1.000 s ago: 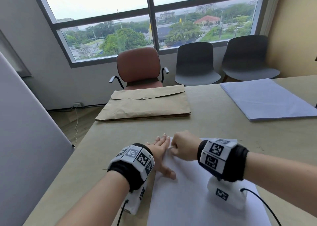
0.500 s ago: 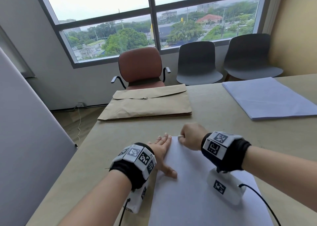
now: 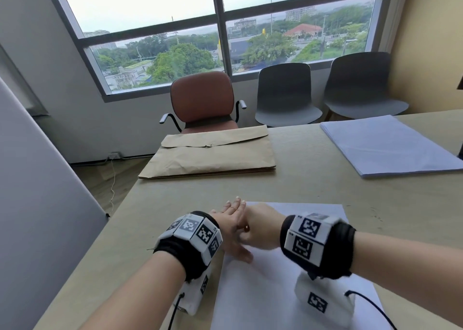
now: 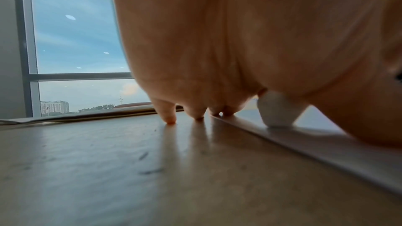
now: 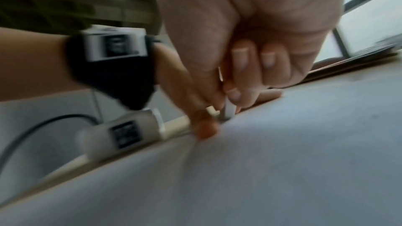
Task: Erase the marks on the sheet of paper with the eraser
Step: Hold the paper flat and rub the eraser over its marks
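A white sheet of paper (image 3: 295,274) lies on the table in front of me; no marks show on it in the head view. My left hand (image 3: 233,225) lies flat on the sheet's left edge, fingers stretched out and thumb spread onto the paper. My right hand (image 3: 260,229) is curled into a fist right beside it, over the sheet's far left part. It pinches a small white eraser (image 5: 229,109) between thumb and fingers. The eraser's tip (image 4: 278,111) touches the paper (image 4: 326,145). The fist hides the eraser in the head view.
A brown envelope (image 3: 210,152) lies further back on the table. A stack of pale blue-white sheets (image 3: 390,144) sits at the back right. The table's left edge (image 3: 110,229) drops to the floor beside a grey panel. Chairs stand under the window.
My right hand with the eraser went out to the sheet's far edge, then came back toward me and left, close against the left hand. The left hand has stayed in place.
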Available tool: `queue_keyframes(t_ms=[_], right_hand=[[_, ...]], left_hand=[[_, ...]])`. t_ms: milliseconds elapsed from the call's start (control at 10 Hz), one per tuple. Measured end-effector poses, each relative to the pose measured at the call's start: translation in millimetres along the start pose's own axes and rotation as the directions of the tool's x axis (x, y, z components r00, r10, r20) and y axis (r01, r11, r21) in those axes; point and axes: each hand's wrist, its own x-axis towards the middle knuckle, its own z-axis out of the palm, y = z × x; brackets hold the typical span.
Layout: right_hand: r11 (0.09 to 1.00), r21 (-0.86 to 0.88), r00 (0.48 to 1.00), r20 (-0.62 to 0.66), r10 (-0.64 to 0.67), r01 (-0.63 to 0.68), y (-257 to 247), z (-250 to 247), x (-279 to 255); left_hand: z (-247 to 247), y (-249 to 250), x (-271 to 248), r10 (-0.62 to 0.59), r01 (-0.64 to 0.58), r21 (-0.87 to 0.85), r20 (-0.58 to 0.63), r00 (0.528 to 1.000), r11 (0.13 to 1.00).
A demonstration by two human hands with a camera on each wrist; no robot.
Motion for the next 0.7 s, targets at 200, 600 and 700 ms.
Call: queue_keyframes(t_ms=[200,600,700], right_hand=[[0.982,-0.014,0.973,-0.138,0.185,-0.189,27.7,-23.6,17.0],[0.987,0.03,0.975,-0.154,0.163,-0.16,36.6,-25.4,14.8],[0.998,0.034,0.997,-0.049,0.054,-0.053,23.0,-13.6,0.6]], left_hand=[[-3.2,-2.7,0.1,0.004,-0.004,-0.019,0.021,1.0,1.0],[-1.6,-3.1,0.0,0.011,-0.011,-0.023,0.019,1.0,1.0],[-1.2,-3.4,1.3,0.011,-0.011,-0.011,0.021,1.0,1.0]])
